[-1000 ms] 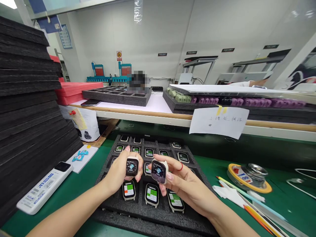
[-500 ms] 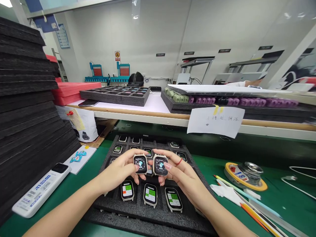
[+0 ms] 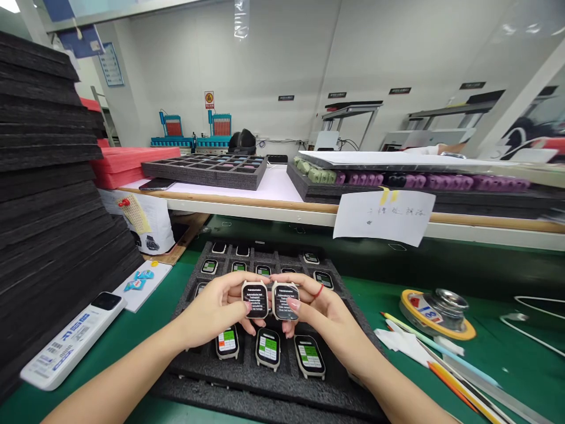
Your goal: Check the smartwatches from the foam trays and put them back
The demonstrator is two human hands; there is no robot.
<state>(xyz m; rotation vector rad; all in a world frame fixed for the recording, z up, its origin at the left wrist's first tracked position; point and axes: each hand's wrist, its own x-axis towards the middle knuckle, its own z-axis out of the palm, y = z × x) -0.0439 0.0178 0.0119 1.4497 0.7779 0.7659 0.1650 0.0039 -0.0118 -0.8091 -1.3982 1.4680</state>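
My left hand (image 3: 225,306) grips a strapless smartwatch (image 3: 255,297) with a pale case, thumb on its dark screen. A matching smartwatch (image 3: 286,296) is held by my right hand (image 3: 320,306), whose thumb also rests on the glass. Both screens show a text menu, and the two watches stand side by side, nearly touching. Beneath them lies a black foam tray (image 3: 260,383) with several more watches in its pockets. Three in front, such as the middle watch (image 3: 268,348), display green and white grids. My hands hide part of the tray.
Black foam sheets (image 3: 44,194) are stacked high at left, beside a white boxed device (image 3: 73,341). A tape roll (image 3: 436,315) and several pens (image 3: 459,377) lie at right. Above the tray's far end runs a shelf (image 3: 282,182) bearing foam trays and a hanging paper note (image 3: 384,218).
Both held watches switched from a clock-like face with a blue symbol to a text menu. They have come closer together and sit slightly lower in view.
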